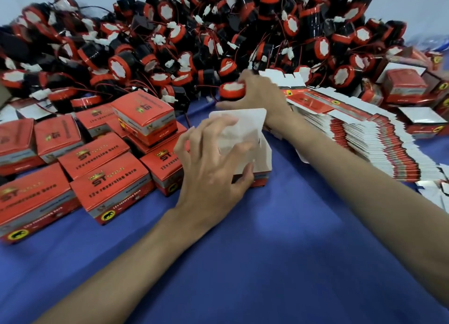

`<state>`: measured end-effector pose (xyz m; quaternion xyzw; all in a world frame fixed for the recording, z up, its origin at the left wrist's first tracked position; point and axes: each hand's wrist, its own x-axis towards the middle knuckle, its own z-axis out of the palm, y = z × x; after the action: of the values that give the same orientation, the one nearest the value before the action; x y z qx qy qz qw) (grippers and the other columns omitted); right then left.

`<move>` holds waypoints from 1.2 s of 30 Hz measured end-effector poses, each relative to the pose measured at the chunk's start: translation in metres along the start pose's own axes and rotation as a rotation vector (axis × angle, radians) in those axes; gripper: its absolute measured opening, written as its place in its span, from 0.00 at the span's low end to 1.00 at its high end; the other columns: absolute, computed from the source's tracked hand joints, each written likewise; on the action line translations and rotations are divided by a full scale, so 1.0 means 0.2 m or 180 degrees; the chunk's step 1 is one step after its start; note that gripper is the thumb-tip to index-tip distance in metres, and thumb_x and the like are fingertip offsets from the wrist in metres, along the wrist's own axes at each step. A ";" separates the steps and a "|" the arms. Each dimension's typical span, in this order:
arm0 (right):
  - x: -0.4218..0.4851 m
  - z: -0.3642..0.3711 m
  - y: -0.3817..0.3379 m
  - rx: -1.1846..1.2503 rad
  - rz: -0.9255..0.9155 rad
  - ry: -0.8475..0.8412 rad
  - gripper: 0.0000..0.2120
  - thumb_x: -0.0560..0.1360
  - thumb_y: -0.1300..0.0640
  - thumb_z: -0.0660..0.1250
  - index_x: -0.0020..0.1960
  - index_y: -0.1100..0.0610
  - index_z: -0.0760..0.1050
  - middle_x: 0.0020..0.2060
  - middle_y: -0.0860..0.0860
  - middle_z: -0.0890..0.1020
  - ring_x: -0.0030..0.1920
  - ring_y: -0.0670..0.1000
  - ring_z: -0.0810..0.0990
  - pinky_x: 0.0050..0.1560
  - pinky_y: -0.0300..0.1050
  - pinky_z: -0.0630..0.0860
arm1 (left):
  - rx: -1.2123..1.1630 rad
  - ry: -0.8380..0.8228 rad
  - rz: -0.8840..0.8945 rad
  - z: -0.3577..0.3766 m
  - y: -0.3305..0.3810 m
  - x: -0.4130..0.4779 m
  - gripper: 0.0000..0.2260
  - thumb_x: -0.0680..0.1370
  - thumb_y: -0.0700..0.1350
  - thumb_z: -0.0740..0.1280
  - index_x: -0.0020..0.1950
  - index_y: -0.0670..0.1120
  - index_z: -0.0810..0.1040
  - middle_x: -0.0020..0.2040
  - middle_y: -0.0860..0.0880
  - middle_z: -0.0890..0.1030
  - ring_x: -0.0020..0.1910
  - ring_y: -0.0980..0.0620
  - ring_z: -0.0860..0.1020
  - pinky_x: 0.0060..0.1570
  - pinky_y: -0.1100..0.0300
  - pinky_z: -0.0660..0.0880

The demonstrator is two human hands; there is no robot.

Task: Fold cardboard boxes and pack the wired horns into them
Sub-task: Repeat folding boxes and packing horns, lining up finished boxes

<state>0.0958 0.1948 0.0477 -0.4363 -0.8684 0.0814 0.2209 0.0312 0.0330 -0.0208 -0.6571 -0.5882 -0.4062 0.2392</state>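
An open red cardboard box with a white inside stands on the blue cloth at centre, its lid flap raised toward the far side. My left hand lies over the box's near left side, thumb against its front wall, fingers spread and curled above the opening. Beyond the box, my right hand grips a wired horn, black with a red rim and a white face, at the edge of the big heap of horns.
Several closed red boxes are stacked at the left. A long row of flat unfolded box blanks lies at the right. More folded boxes stand at the far right. Bare blue cloth fills the foreground.
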 end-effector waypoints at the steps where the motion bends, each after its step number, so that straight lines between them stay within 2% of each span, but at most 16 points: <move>1: -0.03 -0.04 0.02 0.0116 0.0062 0.0210 0.31 0.68 0.37 0.71 0.59 0.58 0.70 0.53 0.57 0.79 0.53 0.59 0.77 0.50 0.51 0.72 | 0.0042 -0.0060 -0.0014 0.00 0.00 0.00 0.06 0.73 0.47 0.71 0.49 0.49 0.82 0.62 0.44 0.76 0.62 0.44 0.69 0.59 0.44 0.62; 5: -0.24 -0.12 0.10 0.0177 0.0088 0.0709 0.30 0.66 0.35 0.72 0.55 0.57 0.72 0.49 0.52 0.77 0.48 0.52 0.74 0.44 0.44 0.68 | 0.0211 -0.0303 -0.0231 0.00 -0.01 0.00 0.10 0.76 0.52 0.66 0.45 0.47 0.83 0.54 0.48 0.80 0.59 0.43 0.75 0.60 0.44 0.60; 8: -0.38 -0.16 0.15 0.1074 0.0444 0.1289 0.25 0.65 0.37 0.74 0.52 0.52 0.72 0.43 0.44 0.75 0.42 0.43 0.73 0.39 0.32 0.68 | 0.0280 -0.0335 -0.0295 0.00 -0.01 0.00 0.10 0.77 0.52 0.67 0.44 0.47 0.82 0.53 0.48 0.80 0.59 0.43 0.76 0.60 0.42 0.61; 9: -0.42 -0.18 0.16 0.1561 0.0524 0.1407 0.23 0.65 0.37 0.73 0.50 0.51 0.71 0.41 0.42 0.75 0.39 0.40 0.73 0.39 0.32 0.69 | 0.0311 -0.0320 -0.0311 0.00 0.00 0.00 0.09 0.77 0.52 0.68 0.44 0.47 0.82 0.53 0.47 0.80 0.59 0.43 0.76 0.60 0.42 0.61; 11: -0.51 -0.19 0.17 0.2250 0.0397 0.1431 0.19 0.65 0.38 0.69 0.47 0.50 0.71 0.37 0.44 0.75 0.36 0.42 0.74 0.40 0.41 0.72 | 0.0337 -0.0288 -0.0341 0.01 0.00 0.01 0.10 0.76 0.53 0.69 0.48 0.46 0.82 0.54 0.47 0.80 0.60 0.42 0.76 0.59 0.42 0.61; 12: -0.56 -0.17 0.16 0.2280 0.0197 0.1358 0.18 0.66 0.39 0.68 0.46 0.50 0.71 0.36 0.45 0.75 0.35 0.44 0.73 0.39 0.42 0.72 | 0.0284 -0.0277 -0.0347 0.01 0.00 0.01 0.12 0.76 0.53 0.69 0.50 0.46 0.81 0.56 0.46 0.80 0.60 0.42 0.75 0.59 0.43 0.61; 15: -0.66 -0.08 0.09 0.1458 -0.0434 0.1147 0.25 0.65 0.39 0.69 0.50 0.57 0.72 0.39 0.44 0.75 0.38 0.40 0.71 0.42 0.25 0.66 | -0.0174 -0.0299 -0.0230 0.00 0.00 0.00 0.20 0.73 0.56 0.66 0.58 0.43 0.78 0.59 0.46 0.78 0.63 0.44 0.71 0.60 0.44 0.60; 18: -0.66 -0.05 0.04 0.1089 -0.0478 0.1358 0.32 0.63 0.37 0.73 0.53 0.61 0.73 0.42 0.44 0.75 0.42 0.39 0.70 0.44 0.21 0.65 | -0.0492 -0.0364 -0.0097 -0.01 0.00 0.00 0.30 0.68 0.57 0.65 0.64 0.41 0.74 0.61 0.47 0.76 0.64 0.46 0.69 0.63 0.47 0.57; 21: -0.68 -0.03 0.00 0.0984 -0.0645 0.1424 0.34 0.63 0.35 0.71 0.55 0.61 0.74 0.45 0.45 0.76 0.47 0.37 0.69 0.49 0.21 0.65 | -0.0569 -0.0273 -0.0121 0.00 0.00 0.00 0.33 0.68 0.60 0.67 0.64 0.38 0.74 0.59 0.45 0.77 0.62 0.48 0.70 0.62 0.48 0.57; 24: -0.71 -0.03 0.00 0.0994 -0.1166 0.1232 0.33 0.67 0.40 0.72 0.61 0.64 0.74 0.50 0.54 0.81 0.50 0.43 0.74 0.55 0.23 0.67 | -0.0860 -0.0053 -0.0295 0.01 -0.01 0.00 0.29 0.69 0.60 0.67 0.62 0.42 0.71 0.55 0.48 0.76 0.59 0.49 0.71 0.61 0.44 0.61; 26: -0.71 -0.07 0.03 0.1027 -0.1613 0.1100 0.30 0.72 0.47 0.69 0.64 0.67 0.72 0.50 0.60 0.80 0.50 0.49 0.76 0.54 0.30 0.72 | -0.1007 0.0058 -0.0371 0.00 -0.01 0.00 0.28 0.69 0.61 0.67 0.61 0.46 0.67 0.55 0.54 0.71 0.58 0.52 0.70 0.60 0.44 0.62; 28: -0.69 -0.11 0.07 0.1120 -0.1920 0.0836 0.28 0.74 0.52 0.66 0.68 0.67 0.67 0.50 0.63 0.79 0.50 0.54 0.77 0.50 0.38 0.75 | -0.1197 0.0112 -0.0370 0.00 -0.01 -0.01 0.30 0.68 0.63 0.68 0.62 0.48 0.66 0.57 0.60 0.68 0.58 0.59 0.68 0.61 0.42 0.64; 31: -0.69 -0.12 0.10 0.1207 -0.2197 0.0702 0.26 0.75 0.55 0.66 0.69 0.63 0.64 0.50 0.66 0.78 0.48 0.60 0.77 0.45 0.48 0.75 | -0.1682 -0.0037 -0.0400 -0.01 -0.01 -0.01 0.33 0.67 0.73 0.66 0.64 0.56 0.65 0.61 0.69 0.67 0.61 0.64 0.66 0.62 0.36 0.65; 33: -0.68 -0.11 0.10 0.1193 -0.2247 0.0797 0.26 0.75 0.56 0.67 0.68 0.63 0.64 0.49 0.66 0.79 0.47 0.59 0.77 0.47 0.46 0.75 | -0.1978 -0.0194 -0.0405 -0.02 -0.02 -0.02 0.34 0.63 0.76 0.65 0.65 0.65 0.62 0.64 0.74 0.64 0.65 0.61 0.66 0.65 0.37 0.64; 34: -0.68 -0.10 0.10 0.1198 -0.2244 0.0838 0.26 0.74 0.57 0.68 0.68 0.64 0.64 0.49 0.65 0.79 0.47 0.57 0.77 0.48 0.42 0.75 | -0.2045 -0.0208 -0.0409 -0.02 -0.03 -0.01 0.35 0.62 0.77 0.65 0.64 0.66 0.61 0.64 0.74 0.64 0.65 0.60 0.66 0.66 0.38 0.64; 36: -0.68 -0.10 0.09 0.1236 -0.2269 0.0837 0.26 0.74 0.58 0.68 0.68 0.64 0.63 0.49 0.61 0.79 0.47 0.49 0.75 0.50 0.32 0.73 | -0.2129 -0.0126 -0.0474 -0.02 -0.03 -0.01 0.33 0.63 0.75 0.67 0.64 0.67 0.62 0.64 0.68 0.68 0.65 0.55 0.69 0.65 0.38 0.66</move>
<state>0.1883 0.0973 0.0169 -0.0657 -0.8979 0.1056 0.4222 0.0252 0.0286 -0.0213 -0.6622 -0.4733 -0.5801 -0.0313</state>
